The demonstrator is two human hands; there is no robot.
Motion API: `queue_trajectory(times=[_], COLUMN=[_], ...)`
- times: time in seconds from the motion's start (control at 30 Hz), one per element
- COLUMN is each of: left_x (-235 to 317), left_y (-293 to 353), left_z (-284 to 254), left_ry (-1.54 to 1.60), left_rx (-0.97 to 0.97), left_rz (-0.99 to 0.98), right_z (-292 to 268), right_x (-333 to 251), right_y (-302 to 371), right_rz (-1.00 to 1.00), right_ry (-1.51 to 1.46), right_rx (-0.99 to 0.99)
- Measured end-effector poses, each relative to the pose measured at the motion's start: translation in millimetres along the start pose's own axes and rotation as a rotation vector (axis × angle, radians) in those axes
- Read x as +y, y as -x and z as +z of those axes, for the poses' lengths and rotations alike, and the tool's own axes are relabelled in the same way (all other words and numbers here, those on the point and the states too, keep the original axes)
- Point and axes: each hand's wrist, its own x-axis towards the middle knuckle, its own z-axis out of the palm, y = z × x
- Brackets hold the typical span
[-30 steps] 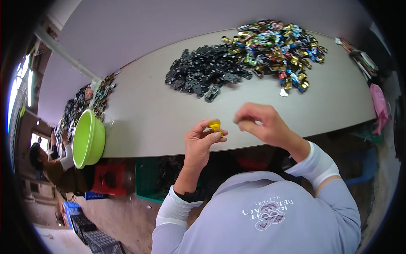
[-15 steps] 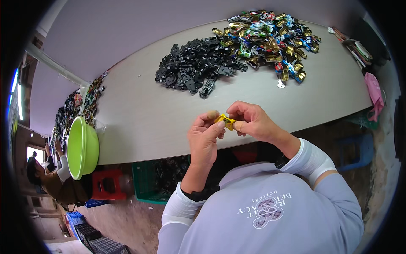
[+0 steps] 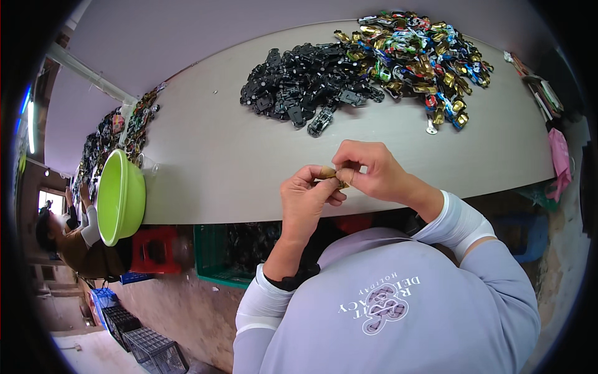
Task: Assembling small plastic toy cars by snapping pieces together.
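Small yellow piece (image 3: 342,184), mostly hidden, above the near edge of the pale grey surface (image 3: 205,162), pinched between the fingers of left hand (image 3: 302,202) and right hand (image 3: 375,171). Beyond: heap of black car-shaped parts (image 3: 293,87), adjoining heap of shiny multicoloured car-shaped parts (image 3: 420,59); far left, round lime-green basin (image 3: 134,199)

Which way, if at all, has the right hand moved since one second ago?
Yes: the right hand has moved left, judged against the pile of black parts, and is now right beside the left hand.
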Motion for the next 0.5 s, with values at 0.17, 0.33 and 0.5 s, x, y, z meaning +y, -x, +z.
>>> queue_trajectory(times=[0.17,0.33,0.5], left_x=[-3,-5,-8], left_y=[-4,-12,-21], left_z=[-2,12,35], left_ry=[0.007,-0.026,-0.316], left_rx=[-0.047,-0.089,-0.119], left_rz=[-0.035,-0.06,0.105], right_z=[-10,-18,-33], right_x=[-3,-1,1], right_y=[1,13,22], right_rz=[0.474,0.412,0.317], right_ry=[-0.578,-0.48,-0.178], right_rx=[-0.126,-0.03,0.044])
